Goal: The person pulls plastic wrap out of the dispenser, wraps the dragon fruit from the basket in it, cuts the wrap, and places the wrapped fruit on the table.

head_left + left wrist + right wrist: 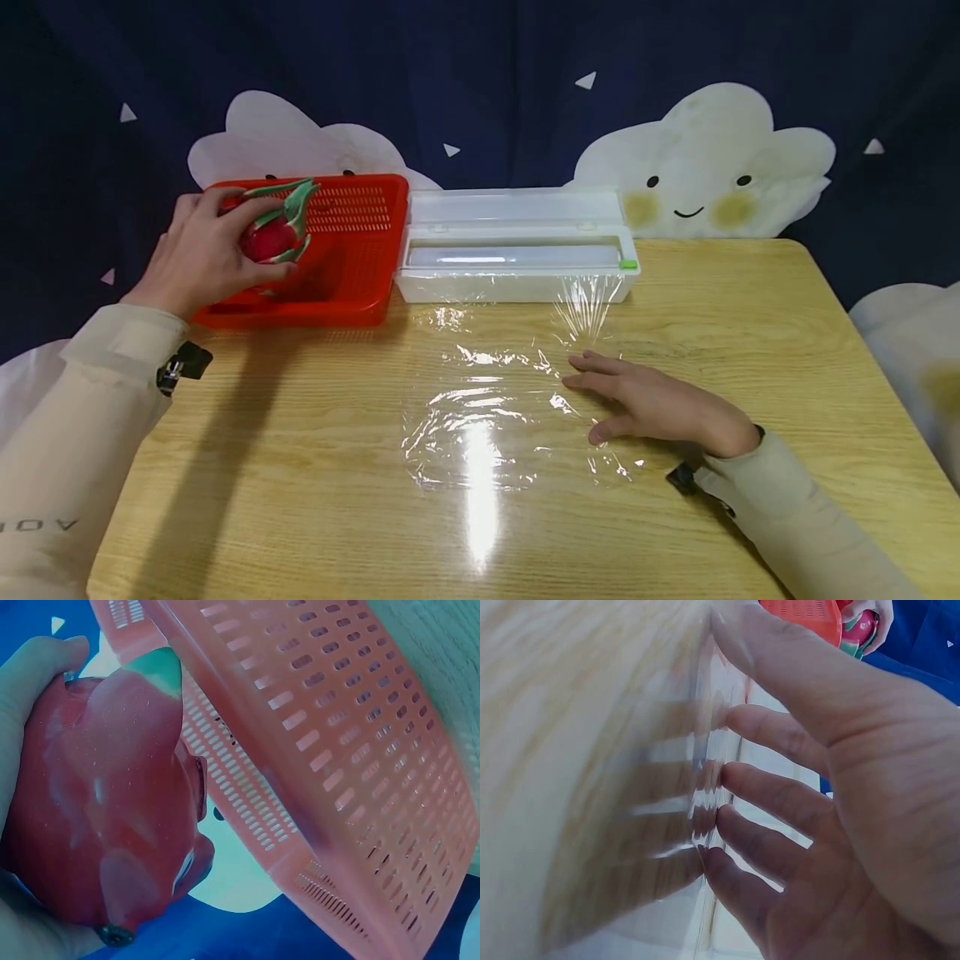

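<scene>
My left hand (202,250) grips a dragon fruit (272,240), pinkish red with green scales, over the red basket (300,315). The left wrist view shows the fruit (105,795) close up, with thumb and fingers around it beside the basket's slotted wall (330,735). A sheet of clear plastic wrap (480,400) lies on the table, drawn out from a white wrap dispenser (517,287). The fingertips of my right hand (648,404) touch the wrap near its right edge, fingers spread. In the right wrist view those fingertips (739,776) meet the shiny film.
The dispenser's lid (517,207) stands raised behind a roll (517,256), and a green slider (627,264) sits at its right end. The basket stands against the dispenser's left side. A dark blue curtain (480,75) with clouds hangs behind the wooden table (750,333).
</scene>
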`<state>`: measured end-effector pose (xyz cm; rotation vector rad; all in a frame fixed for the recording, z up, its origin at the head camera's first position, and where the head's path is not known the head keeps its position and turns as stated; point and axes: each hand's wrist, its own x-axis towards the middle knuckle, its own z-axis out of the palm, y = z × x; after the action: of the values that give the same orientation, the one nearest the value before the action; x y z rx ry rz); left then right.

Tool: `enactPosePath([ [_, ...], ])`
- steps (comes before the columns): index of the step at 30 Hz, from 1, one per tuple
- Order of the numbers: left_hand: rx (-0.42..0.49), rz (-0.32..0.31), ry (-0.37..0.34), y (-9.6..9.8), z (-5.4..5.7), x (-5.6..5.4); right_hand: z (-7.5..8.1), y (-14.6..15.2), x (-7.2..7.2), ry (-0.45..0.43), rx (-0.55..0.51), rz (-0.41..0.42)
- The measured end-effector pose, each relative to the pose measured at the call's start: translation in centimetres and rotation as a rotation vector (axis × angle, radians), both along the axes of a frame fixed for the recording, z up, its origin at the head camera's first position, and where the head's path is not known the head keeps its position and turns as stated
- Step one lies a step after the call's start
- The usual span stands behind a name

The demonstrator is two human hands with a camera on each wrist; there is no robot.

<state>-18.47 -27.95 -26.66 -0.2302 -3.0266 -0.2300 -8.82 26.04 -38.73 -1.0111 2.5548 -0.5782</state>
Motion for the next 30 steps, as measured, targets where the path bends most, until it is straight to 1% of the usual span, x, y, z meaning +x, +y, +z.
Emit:
enactPosePath([
  [10,0.002,-0.052,0.077,0.6,-0.1,0.4,-0.5,0.1,-0.1,0.012,0.003,-0.002],
  [15,0.008,-0.080,0.108,1.0,-0.3,0.7,-0.3,0.0,-0.1,0.007,0.000,-0.002],
  [22,0.017,-0.099,0.125,1.9,-0.1,1.2,0.0,0.0,0.1,-0.004,-0.005,-0.005],
  [30,0.026,-0.132,0.162,3.0,-0.3,1.9,-0.4,-0.1,0.0,0.006,-0.011,-0.009],
])
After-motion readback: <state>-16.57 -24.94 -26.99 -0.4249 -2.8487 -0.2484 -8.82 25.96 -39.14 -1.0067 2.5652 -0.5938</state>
